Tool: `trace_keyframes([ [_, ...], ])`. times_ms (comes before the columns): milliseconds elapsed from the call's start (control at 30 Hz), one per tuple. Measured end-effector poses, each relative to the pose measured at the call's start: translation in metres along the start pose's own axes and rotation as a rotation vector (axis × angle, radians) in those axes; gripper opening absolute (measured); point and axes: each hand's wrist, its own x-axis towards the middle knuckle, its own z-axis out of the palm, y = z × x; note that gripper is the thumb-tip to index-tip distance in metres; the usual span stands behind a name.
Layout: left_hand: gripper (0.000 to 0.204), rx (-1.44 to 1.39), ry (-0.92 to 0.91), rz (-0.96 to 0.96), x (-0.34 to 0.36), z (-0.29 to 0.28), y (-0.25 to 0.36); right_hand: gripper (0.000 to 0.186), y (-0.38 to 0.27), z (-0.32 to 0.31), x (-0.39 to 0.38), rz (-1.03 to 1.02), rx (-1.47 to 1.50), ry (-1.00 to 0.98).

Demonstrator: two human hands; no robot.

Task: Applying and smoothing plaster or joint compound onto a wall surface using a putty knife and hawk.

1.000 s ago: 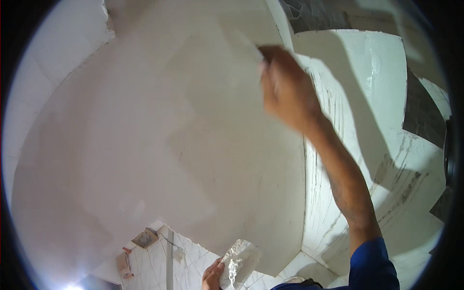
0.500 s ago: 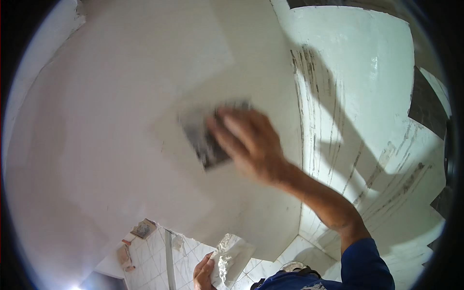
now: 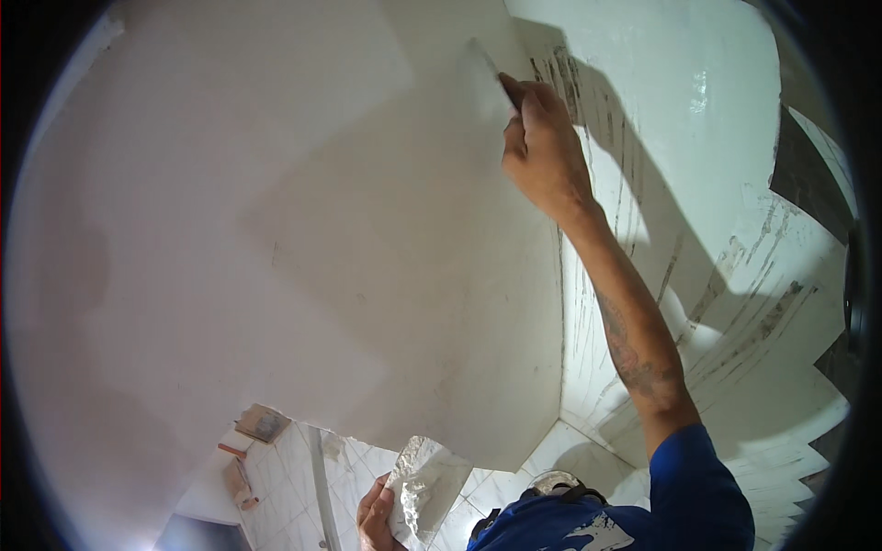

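Note:
My right hand (image 3: 542, 151) grips a flat, wide-bladed scraper (image 3: 503, 84), seen nearly edge-on against the pale smooth wall (image 3: 349, 239), high up near the corner with the streaked white wall on the right. My left hand (image 3: 375, 514), low in the view, holds a flat square plate (image 3: 436, 482) with a lump of white paste on it. My tattooed right forearm and blue sleeve reach up from the lower right.
The streaked white wall (image 3: 698, 156) has dark stepped patches along its right edge. Below, a white tiled floor (image 3: 285, 487) carries a long pale bar (image 3: 322, 487) and small boxes or boards (image 3: 262, 424) at the left.
My right hand went down to the middle of the wall with the blade turned flat, then rose again to the upper right. My left hand and plate shifted slightly left as the view shifted.

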Motion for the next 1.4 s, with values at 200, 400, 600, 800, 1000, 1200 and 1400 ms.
trace_keyframes([
  [200,0.049,-0.303,-0.176,-0.050,-0.007,0.012,0.027,0.057,-0.041,0.022,-0.112,-0.349,0.063,-0.009],
  [400,0.045,-0.331,-0.240,-0.018,-0.015,0.029,0.048,0.049,-0.046,0.003,-0.251,-0.425,0.207,-0.263],
  [600,0.046,-0.371,-0.239,-0.028,-0.015,0.027,0.045,0.053,-0.017,-0.027,-0.221,0.089,0.224,-0.289],
  [800,0.048,-0.366,-0.220,-0.004,-0.014,0.028,0.039,0.030,0.036,-0.012,-0.144,0.436,0.178,-0.137],
  [1000,0.049,-0.351,-0.118,0.001,-0.014,0.021,0.029,0.039,0.060,0.011,-0.150,0.394,0.102,-0.134],
  [1200,0.049,-0.314,-0.265,-0.031,-0.008,0.026,0.038,0.069,0.047,0.032,-0.171,0.149,-0.008,-0.009],
  [1400,0.049,-0.271,-0.359,0.020,0.002,0.027,0.044,0.074,-0.043,-0.006,-0.231,-0.178,0.203,-0.382],
])
